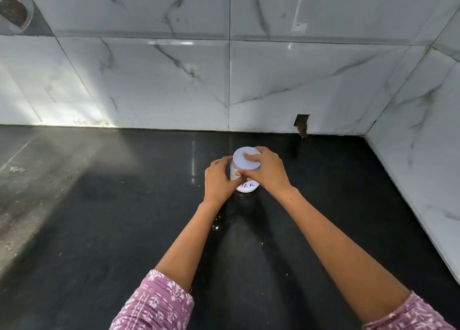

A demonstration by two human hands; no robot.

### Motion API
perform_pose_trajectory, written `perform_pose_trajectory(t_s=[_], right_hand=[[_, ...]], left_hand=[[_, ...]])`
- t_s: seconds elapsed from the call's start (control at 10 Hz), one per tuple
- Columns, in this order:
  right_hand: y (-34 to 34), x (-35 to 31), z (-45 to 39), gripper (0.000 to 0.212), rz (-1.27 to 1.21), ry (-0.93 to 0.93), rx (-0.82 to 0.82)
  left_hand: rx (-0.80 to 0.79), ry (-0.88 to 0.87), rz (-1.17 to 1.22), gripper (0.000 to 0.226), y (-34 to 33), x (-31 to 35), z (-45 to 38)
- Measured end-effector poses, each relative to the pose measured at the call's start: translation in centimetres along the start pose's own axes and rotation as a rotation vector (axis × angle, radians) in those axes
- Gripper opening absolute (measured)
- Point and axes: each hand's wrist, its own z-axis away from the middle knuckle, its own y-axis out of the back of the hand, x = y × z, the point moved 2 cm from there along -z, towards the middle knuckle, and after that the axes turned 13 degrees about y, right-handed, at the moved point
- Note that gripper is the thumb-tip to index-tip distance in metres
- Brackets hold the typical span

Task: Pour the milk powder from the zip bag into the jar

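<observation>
Head view: my left hand [219, 180] wraps the milk jar [245, 177] on the black counter [99, 217]; my right hand [267, 171] grips its lid [245, 159]. Smooth, probably light; steady the body.

I stand at a black polished stone counter [99, 230] that runs back to a wall [149, 80] of large white marble-look tiles with grey veining. A 2nd tiled wall [423, 130] meets it at the corner right of the counter. Just above the counter's back edge, near that corner, 1 tile has a small broken notch [302, 124] showing brown material. Daylight falls across the counter's left part, where the surface looks dusty and streaked. The tiles reflect glare.
</observation>
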Motion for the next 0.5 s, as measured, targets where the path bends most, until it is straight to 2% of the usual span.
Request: perform_pose_trajectory(t_s=[0.3, 0.4, 0.5], right_hand=[[-0.2, 1.3, -1.0, 0.057, -0.111, 0.015, 0.062], [-0.7, 1.2, -0.7, 0.059, -0.089, 0.013, 0.058], [-0.7, 1.0, -0.1, 0.065, 0.038, 0.032, 0.094]], left_hand=[[0.024, -0.008, -0.040, 0.053, -0.9, 0.7, -1.9], [0.033, -0.056, -0.134, 0.057, -1.0, 0.7, -2.0], [0.015, -0.056, -0.257, 0.075, -0.6, 0.5, -1.4]])
